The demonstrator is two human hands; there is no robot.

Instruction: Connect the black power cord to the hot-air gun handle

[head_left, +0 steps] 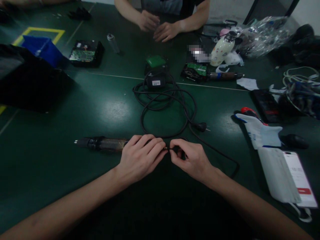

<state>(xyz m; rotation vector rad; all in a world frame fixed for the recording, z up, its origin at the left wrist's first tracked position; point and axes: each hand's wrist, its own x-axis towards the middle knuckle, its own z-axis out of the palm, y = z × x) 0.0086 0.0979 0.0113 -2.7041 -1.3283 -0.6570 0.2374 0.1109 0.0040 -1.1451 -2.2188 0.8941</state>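
Note:
A dark electric screwdriver lies across the green table with its metal tip to the left. My left hand is closed over its right end, which the fingers hide. Facing it, my right hand pinches the end of a black cable, mostly hidden in the fingers. Small brassy metal shows in the narrow gap between the fingertips; whether the two parts touch I cannot tell. Just beyond the hands lies the coiled black power cord, with a labelled black box and a two-pin plug.
Across the table a co-worker's hands handle something small. Opened devices with green circuit boards stand at the back. A blue bin and a black box-like object occupy the left. To the right are a glove, a mask and phones.

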